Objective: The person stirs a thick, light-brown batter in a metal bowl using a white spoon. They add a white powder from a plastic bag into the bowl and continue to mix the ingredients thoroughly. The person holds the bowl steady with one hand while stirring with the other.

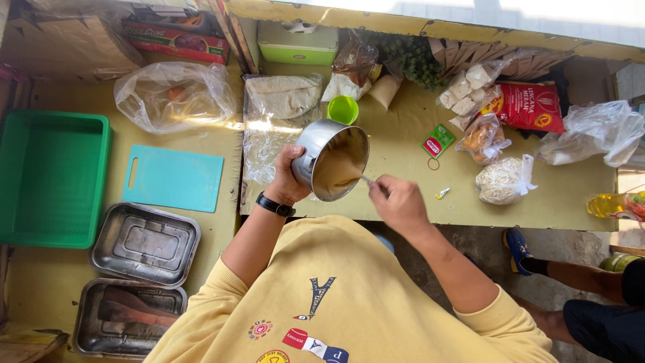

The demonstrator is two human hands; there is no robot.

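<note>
Two rectangular steel trays (145, 243) (127, 316) at lower left, one round steel pot (332, 160) at centre, one turquoise plastic cutting board (173, 179), one green plastic crate (50, 178).

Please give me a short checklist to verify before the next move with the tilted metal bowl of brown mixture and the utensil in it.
1. Left hand grips the metal bowl by its outer wall: ok.
2. Right hand holds the utensil, its tip in the bowl: ok.
3. Brown mixture stays inside the tilted bowl, none over the rim: ok.
4. Bowl is over the counter, not past its edge: ok.
5. Small green cup behind the bowl is apart from it: ok.
6. Kind of utensil, spoon or other: cannot tell.
</note>
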